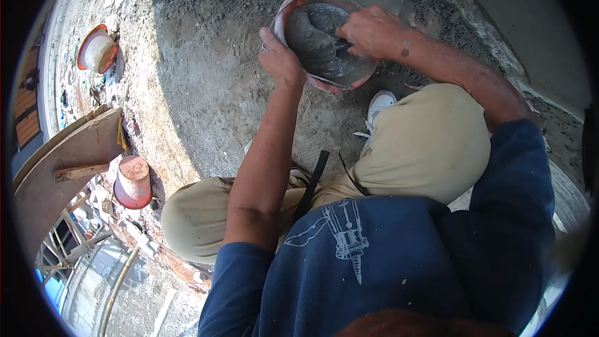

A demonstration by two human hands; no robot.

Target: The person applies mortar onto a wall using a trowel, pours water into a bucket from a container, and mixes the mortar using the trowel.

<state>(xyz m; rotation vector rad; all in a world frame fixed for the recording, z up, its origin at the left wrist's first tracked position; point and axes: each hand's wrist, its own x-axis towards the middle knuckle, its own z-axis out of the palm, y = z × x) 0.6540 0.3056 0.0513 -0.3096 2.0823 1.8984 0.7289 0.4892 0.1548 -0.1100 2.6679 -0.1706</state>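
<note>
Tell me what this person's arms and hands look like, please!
Both arms have short, dark blue sleeves, left and right, and are bare below them. The right forearm has a small dark spot near the wrist. The left grip and right grip are bare hands, without gloves.

Basin before knees, mortar in it; bucket left of knees; tub ahead of bucket.
</note>
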